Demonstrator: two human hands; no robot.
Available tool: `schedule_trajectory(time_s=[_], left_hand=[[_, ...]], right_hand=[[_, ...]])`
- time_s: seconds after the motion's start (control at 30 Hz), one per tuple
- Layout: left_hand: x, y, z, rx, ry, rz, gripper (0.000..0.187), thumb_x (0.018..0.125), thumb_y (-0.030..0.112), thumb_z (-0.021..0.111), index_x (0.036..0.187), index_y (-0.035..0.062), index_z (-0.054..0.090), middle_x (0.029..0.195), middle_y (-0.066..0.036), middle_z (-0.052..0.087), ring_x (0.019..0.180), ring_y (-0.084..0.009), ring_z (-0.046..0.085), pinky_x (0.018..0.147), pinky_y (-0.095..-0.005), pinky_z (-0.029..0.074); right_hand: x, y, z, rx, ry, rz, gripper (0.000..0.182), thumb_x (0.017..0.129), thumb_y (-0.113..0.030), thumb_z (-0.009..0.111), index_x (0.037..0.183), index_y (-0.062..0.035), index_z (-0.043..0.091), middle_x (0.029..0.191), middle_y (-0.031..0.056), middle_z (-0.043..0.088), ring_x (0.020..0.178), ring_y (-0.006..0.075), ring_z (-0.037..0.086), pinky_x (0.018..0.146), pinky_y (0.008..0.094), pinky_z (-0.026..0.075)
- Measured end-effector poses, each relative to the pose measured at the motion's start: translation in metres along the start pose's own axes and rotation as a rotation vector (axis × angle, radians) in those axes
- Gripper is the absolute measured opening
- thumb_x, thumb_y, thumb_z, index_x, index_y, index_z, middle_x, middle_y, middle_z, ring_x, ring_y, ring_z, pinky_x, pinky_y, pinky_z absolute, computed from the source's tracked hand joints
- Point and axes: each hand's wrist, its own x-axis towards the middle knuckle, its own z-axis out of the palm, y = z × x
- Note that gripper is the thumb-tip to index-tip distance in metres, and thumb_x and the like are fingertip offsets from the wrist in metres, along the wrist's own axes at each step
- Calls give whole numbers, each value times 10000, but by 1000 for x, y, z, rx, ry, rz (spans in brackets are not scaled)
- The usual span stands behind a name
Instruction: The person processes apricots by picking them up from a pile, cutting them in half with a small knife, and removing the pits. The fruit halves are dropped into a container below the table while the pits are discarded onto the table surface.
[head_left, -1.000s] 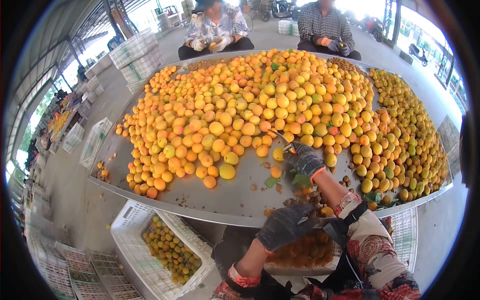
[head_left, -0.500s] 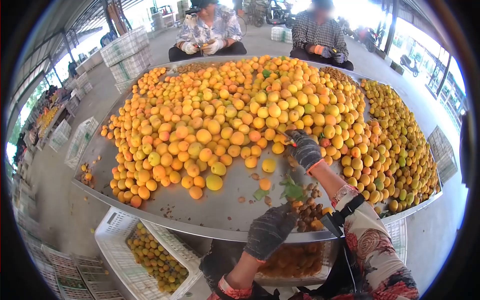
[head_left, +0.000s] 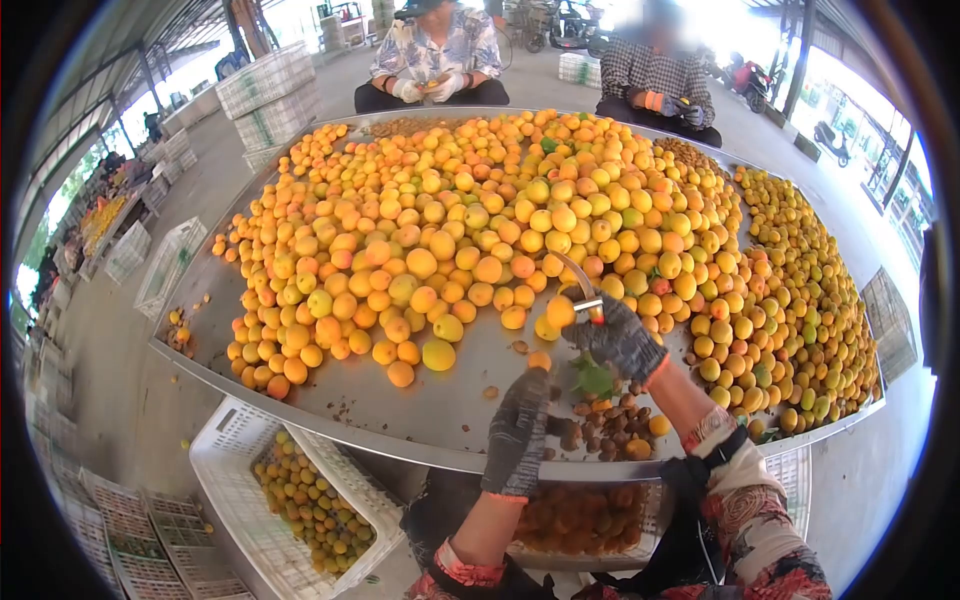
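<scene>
My right hand (head_left: pixel 622 340), in a dark grey knit glove, is closed around a small curved knife (head_left: pixel 577 273) whose blade points up and left toward the apricot heap (head_left: pixel 400 240). Right at its fingertips are two apricots (head_left: pixel 560 312). My left hand (head_left: pixel 518 425), gloved alike, is over the near part of the metal table with its fingers stretched forward and its thumb out to the right. A lone apricot (head_left: pixel 540 360) lies just beyond those fingertips. Brown apricot stones (head_left: pixel 610 428) are piled between my hands, with a green leaf (head_left: pixel 593 377) beside them.
The metal table (head_left: pixel 400 430) has a raised rim. Smaller fruit (head_left: pixel 810 300) is heaped along its right side. Below stand a white crate (head_left: pixel 230 450) with fruit and a crate of brownish pieces (head_left: pixel 580 520). Two people (head_left: pixel 435 60) sit across the table. Stacked crates (head_left: pixel 270 95) stand behind left.
My right hand has drawn back toward me with the knife, and two apricots now lie at its fingertips. My left hand has moved forward and left, its fingers stretching out. The view has shifted slightly.
</scene>
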Motion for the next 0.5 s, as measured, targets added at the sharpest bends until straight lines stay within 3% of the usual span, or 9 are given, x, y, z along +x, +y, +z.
schedule_trajectory(time_s=[0.07, 0.1, 0.13, 0.17, 0.23, 0.3, 0.37, 0.5], left_hand=[[1, 2, 1, -28, 33, 61, 459, 882, 378, 463, 1243, 98, 414, 973, -61, 581, 745, -139, 600, 535, -267, 484], [1, 5, 2, -53, 57, 119, 482, 884, 395, 447, 1259, 98, 386, 978, -68, 577, 708, -140, 604, 507, -268, 485], [-6, 18, 1, -167, 0, -13, 436, 886, 255, 507, 1247, 31, 406, 1085, -51, 520, 814, -95, 535, 621, -227, 464], [-8, 17, 0, -168, 1, -10, 436, 886, 255, 507, 1247, 31, 406, 1085, -51, 520, 814, -95, 535, 621, -227, 464], [-8, 15, 1, -370, -75, 30, 433, 878, 229, 524, 1244, 33, 404, 1088, -55, 520, 878, -120, 530, 662, -251, 488], [-11, 15, 1, -372, -70, 112, 432, 872, 208, 531, 1245, 32, 401, 1096, -61, 514, 901, -139, 532, 713, -267, 490], [-11, 16, 1, -376, -63, 196, 433, 867, 187, 539, 1246, 30, 398, 1105, -68, 508, 924, -158, 533, 764, -283, 492], [-12, 18, 2, -440, -34, 272, 460, 856, 162, 555, 1250, 0, 381, 1116, -77, 496, 976, -174, 516, 835, -300, 456]], right_hand=[[-17, 8, 12, 180, -114, -35, 506, 726, -156, 707, 1164, -47, 479, 1016, 66, 578, 875, 122, 559, 746, 235, 479], [-25, 11, 19, 510, -288, -13, 521, 727, -127, 704, 1180, -43, 462, 1059, 68, 560, 917, 125, 544, 792, 237, 462], [-32, 12, 25, 841, -460, 11, 537, 727, -99, 701, 1195, -39, 445, 1102, 69, 542, 958, 127, 528, 837, 240, 445], [-41, 9, 28, 839, -462, 10, 537, 727, -99, 701, 1195, -39, 445, 1102, 69, 542, 958, 127, 528, 837, 240, 445], [-64, -7, 30, -39, -169, -261, 570, 729, -74, 695, 1222, -39, 413, 1162, 74, 509, 1025, 131, 493, 889, 245, 411], [-68, -2, 33, -63, -155, -345, 537, 753, -72, 670, 1221, -40, 409, 1126, 81, 516, 1002, 137, 513, 870, 258, 431], [-84, -18, 32, 263, -155, -321, 469, 798, -187, 635, 1195, -38, 433, 944, 24, 538, 778, 105, 515, 663, 238, 457], [-116, -23, 28, 322, 8, -169, 398, 838, -149, 584, 1189, -33, 437, 932, 22, 534, 778, 87, 510, 655, 234, 452]])
